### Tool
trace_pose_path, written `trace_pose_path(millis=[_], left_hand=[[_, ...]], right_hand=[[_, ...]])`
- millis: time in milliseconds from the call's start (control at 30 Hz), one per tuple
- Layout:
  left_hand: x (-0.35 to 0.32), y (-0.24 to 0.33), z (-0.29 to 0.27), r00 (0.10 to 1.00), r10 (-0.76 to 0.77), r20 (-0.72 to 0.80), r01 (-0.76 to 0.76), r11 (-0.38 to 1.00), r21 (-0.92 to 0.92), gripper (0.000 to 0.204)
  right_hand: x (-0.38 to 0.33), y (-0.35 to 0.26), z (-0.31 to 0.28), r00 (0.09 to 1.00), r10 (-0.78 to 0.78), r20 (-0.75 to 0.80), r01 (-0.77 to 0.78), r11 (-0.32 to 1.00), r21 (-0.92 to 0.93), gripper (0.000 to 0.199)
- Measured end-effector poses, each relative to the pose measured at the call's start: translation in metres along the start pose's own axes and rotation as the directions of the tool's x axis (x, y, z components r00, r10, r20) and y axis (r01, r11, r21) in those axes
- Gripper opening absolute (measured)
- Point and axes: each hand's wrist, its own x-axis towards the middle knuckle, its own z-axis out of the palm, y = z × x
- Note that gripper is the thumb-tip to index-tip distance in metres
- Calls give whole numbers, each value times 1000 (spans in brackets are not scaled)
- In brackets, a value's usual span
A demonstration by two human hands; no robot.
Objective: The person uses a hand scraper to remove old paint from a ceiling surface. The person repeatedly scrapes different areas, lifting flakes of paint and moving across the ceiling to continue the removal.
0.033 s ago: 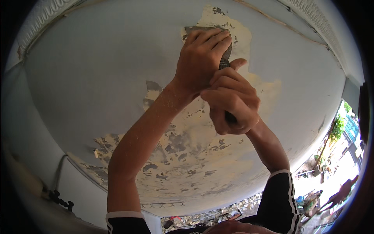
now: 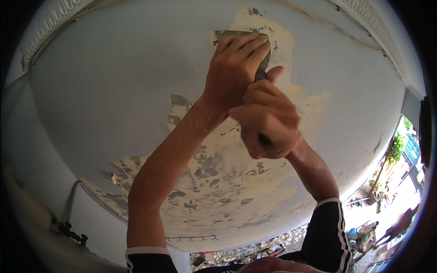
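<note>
A wide metal scraper (image 2: 264,58) lies with its blade against the peeling patch high on the wall. My left hand (image 2: 234,68) is closed over the blade, fingers close together and pressing on its face; the thumb is hidden. Below it, my right hand (image 2: 271,120) is wrapped around the scraper's handle, with the thumb pointing up beside the blade's neck. The dark end of the handle shows at the bottom of that fist, which is slightly blurred. Around the blade, cream patches with grey spots (image 2: 284,45) show where paint is off the wall.
Grey paint (image 2: 114,82) covers much of the wall; a large stripped area (image 2: 214,182) spreads below my arms. Cables (image 2: 337,29) run along the top edge. A pipe fitting (image 2: 73,233) is at lower left. Debris (image 2: 223,259) litters the ground; plants (image 2: 393,148) stand outside at right.
My right fist and the handle end have shifted slightly left. The blade and my left hand stay almost in place.
</note>
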Motion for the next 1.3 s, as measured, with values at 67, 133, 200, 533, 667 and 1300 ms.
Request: trace_pose_path(millis=[67,133,200,533,667,1300], left_hand=[[-11,2,3,999,41,-37,-38,997,61,38],[-6,-1,7,998,54,-29,-51,996,74,32],[13,-10,9,997,59,-43,-55,996,75,29],[24,-24,14,993,77,-86,-64,987,144,32],[34,-21,13,994,36,-102,-28,996,82,33],[29,-10,21,990,3,-138,9,996,87,26]], right_hand=[[-8,-4,3,1000,-8,28,8,1000,-21,27],[-16,1,1,995,-26,97,35,996,-85,27],[-4,20,2,1000,9,-28,-11,998,-59,30],[12,31,-1,999,-3,-37,2,1000,-11,34],[24,28,-11,997,81,-10,-81,996,-27,33],[22,22,-15,998,57,-20,-57,998,-38,29]])
